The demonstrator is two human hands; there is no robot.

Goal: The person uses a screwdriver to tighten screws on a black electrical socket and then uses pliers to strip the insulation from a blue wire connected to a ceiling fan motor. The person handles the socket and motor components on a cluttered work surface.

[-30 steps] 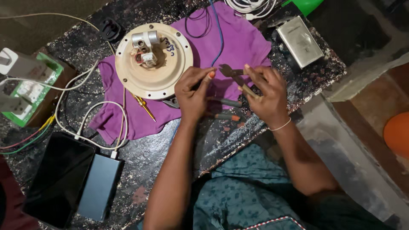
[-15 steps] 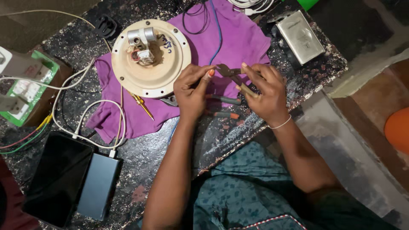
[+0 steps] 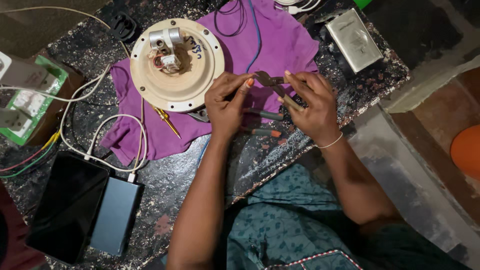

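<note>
Metal pliers [image 3: 272, 86] sit gripped in the right hand [image 3: 312, 102], long axis slanting down-right, nose toward the left hand [image 3: 227, 102], whose fingers pinch together, perhaps on a wire. Beneath: purple cloth [image 3: 285, 45], round cream disc [image 3: 176, 64], dark desk [image 3: 250, 160].

Well to the left of our hands [image 3: 270, 102], near the counter's [image 3: 280, 155] front corner, lies a flat black slab with a dark, unlit screen [image 3: 65, 207]. Just beside it, touching its right edge, sits a slim grey-blue rectangular power bank [image 3: 116, 216]. Far left, a green and white box [image 3: 31, 102] rests at the counter edge. Beyond our right hand lies a silvery rectangular plate [image 3: 355, 40].
</note>
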